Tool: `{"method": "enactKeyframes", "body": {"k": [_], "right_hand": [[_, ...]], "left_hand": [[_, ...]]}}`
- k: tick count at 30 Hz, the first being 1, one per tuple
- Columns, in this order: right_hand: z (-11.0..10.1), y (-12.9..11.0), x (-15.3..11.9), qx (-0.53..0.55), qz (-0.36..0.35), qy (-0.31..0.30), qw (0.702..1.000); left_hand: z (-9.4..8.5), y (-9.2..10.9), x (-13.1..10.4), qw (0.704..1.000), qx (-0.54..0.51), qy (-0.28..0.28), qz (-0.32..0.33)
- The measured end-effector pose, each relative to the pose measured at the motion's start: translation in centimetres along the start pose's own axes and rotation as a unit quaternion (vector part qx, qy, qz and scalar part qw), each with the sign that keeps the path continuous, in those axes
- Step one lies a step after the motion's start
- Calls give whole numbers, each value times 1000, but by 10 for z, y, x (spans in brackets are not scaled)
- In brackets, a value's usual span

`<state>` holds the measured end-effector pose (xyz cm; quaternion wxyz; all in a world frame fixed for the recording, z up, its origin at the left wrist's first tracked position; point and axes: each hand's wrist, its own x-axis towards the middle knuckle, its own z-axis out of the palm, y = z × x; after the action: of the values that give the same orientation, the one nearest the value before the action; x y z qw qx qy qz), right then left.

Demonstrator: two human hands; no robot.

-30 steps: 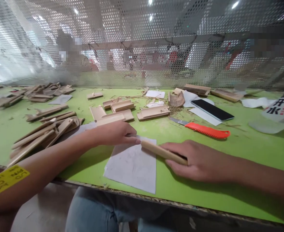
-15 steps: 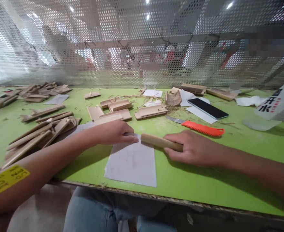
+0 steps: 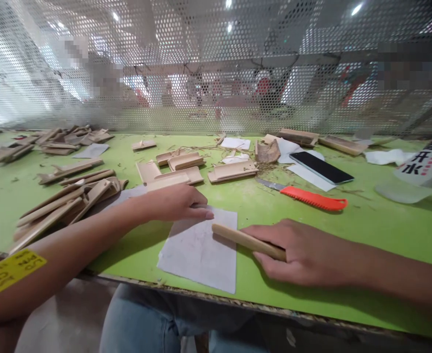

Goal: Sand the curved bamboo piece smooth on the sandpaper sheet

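My right hand [image 3: 287,252] grips one end of a wooden piece [image 3: 234,236], whose free end points left over a white sheet [image 3: 201,250]. The sheet lies on the green table near its front edge. Across the sheet's upper left edge is my left hand [image 3: 179,202], with thumb and fingers close together; anything between them is hidden. An orange-handled knife [image 3: 313,197] lies beyond my right hand, its blade pointing left.
Curved wooden pieces [image 3: 54,211] are heaped at the left, and more [image 3: 184,161] lie in the middle. A phone [image 3: 322,166] and a plastic bottle [image 3: 418,171] are at the right. A perforated screen [image 3: 216,98] stands behind.
My right hand has moved down toward the front edge with the wooden piece, which is now tilted and farther from my left hand. My left hand has hardly moved.
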<state>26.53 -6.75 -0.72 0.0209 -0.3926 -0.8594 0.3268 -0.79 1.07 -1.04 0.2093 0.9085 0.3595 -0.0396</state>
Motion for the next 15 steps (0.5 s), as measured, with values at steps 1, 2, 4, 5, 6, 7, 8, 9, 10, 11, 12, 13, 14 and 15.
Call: {"method": "enactKeyframes", "body": {"k": [1,2,4,5,6,7,8,9,10,11,12,13,14,15], "right_hand": [[0,2,0,-2,-7,-5,1000],[0,5,1,-6,-6,2,1000],[-2,9,2,-19,20,39,999],[-2,9,2,-25,34,60,997],[-3,8,1,-27,40,60,997],[-3,6,0,-21,40,46,998],[-3,3,-1,-11,30,26,999],[-2,1,-2,0,16,2,1000],[-2,-1,-3,10,7,-11,1000],[-2,-1,-3,15,3,-17,1000],[-2,-1,-3,16,7,-10,1000],[-2,0,-3,11,18,8,1000],[-2,2,-2,1,29,29,999],[-2,3,-2,-8,37,47,998]], "left_hand": [[0,0,0,1000,-1,0,-1],[1,0,0,1000,-4,2,-4],[1,1,0,1000,-10,6,-9],[1,2,0,1000,-11,8,-10],[1,3,-1,1000,-10,9,-7],[0,3,-1,1000,-8,8,-3],[-1,4,-2,1000,-5,7,1],[-1,5,-3,1000,-2,7,3],[-2,5,-3,1000,-1,7,4],[-2,5,-4,1000,-1,7,3],[-2,5,-5,1000,-3,9,1],[-2,5,-5,1000,-5,11,0],[-2,5,-5,1000,-8,12,-1],[-2,5,-5,1000,-9,12,0]]}}
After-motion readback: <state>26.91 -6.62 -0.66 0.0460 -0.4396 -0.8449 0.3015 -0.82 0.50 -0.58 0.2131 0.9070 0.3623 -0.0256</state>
